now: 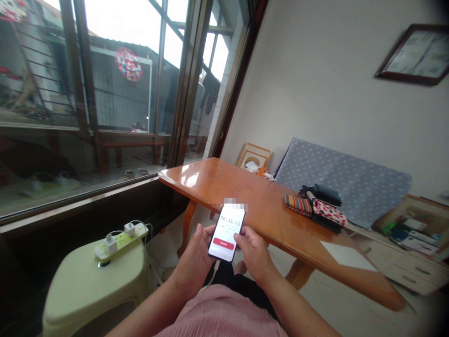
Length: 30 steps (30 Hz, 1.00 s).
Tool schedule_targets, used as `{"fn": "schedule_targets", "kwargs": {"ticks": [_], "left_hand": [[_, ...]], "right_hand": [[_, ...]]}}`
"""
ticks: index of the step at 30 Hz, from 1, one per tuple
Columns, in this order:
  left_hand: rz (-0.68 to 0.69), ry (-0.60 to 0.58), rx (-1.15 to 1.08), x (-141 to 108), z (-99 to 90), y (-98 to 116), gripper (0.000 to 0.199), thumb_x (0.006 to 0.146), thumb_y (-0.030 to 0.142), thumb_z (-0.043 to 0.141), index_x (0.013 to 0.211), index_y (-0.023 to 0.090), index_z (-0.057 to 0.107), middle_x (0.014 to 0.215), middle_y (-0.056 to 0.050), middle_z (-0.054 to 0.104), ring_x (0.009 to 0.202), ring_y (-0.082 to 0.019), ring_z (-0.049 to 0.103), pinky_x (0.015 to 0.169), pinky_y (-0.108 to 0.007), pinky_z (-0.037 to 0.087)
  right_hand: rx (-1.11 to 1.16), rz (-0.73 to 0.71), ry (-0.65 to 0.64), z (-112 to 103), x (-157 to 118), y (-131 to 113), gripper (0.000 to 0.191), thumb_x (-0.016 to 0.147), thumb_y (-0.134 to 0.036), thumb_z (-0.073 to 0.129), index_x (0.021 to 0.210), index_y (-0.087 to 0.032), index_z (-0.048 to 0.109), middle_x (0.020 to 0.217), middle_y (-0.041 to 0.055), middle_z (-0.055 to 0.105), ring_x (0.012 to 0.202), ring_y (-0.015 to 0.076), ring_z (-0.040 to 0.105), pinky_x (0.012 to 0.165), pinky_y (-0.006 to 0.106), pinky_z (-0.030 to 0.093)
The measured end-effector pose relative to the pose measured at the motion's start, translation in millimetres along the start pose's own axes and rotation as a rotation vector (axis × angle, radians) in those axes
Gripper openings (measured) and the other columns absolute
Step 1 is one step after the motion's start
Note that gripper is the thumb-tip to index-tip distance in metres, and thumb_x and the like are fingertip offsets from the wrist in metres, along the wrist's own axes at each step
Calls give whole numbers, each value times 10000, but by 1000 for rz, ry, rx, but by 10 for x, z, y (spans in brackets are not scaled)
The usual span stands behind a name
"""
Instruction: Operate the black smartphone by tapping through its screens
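Observation:
A smartphone [226,229] is held upright between my two hands, low in the middle of the head view. Its lit screen reads 00:35:12 above a red button. My left hand [199,250] is closed along the phone's left edge. Around the right edge my right hand [254,248] is closed too, its thumb over the screen's side near the red button. From the phone's lower end a white charging cable [213,274] runs down towards my lap. The fingers behind the phone are mostly hidden.
A wooden table [245,192] stands ahead, bearing folded clothes [315,206] and a white sheet [347,255]. On the left, a pale green stool [84,290] carries a power strip [121,241] with chargers. Large windows line the left; a clock [416,54] hangs at right.

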State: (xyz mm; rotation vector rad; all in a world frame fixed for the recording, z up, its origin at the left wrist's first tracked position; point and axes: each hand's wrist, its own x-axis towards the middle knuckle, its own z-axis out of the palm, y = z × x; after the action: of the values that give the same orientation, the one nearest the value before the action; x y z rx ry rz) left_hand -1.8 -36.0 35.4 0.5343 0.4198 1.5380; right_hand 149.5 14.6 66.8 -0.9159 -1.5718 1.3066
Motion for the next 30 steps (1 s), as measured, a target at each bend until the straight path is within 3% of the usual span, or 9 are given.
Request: {"fn": "schedule_targets", "kwargs": {"ticks": [11, 30], "left_hand": [[5, -12, 2, 11, -37, -34, 579, 987, 605, 478, 1329, 150, 584, 1206, -138, 700, 1097, -283, 658, 938, -399, 473], [-4, 8, 30, -4, -2, -9, 561, 976, 609, 493, 1265, 145, 619, 1193, -140, 702, 1099, -291, 654, 914, -405, 486]], "right_hand": [[-56, 4, 18, 5, -6, -20, 401, 832, -545, 676, 1033, -198, 699, 1011, 83, 778, 941, 296, 723, 868, 437, 564], [53, 4, -38, 25, -1, 31, 298, 852, -419, 688, 1058, -206, 659, 1064, 77, 769, 971, 273, 730, 940, 445, 553]]}}
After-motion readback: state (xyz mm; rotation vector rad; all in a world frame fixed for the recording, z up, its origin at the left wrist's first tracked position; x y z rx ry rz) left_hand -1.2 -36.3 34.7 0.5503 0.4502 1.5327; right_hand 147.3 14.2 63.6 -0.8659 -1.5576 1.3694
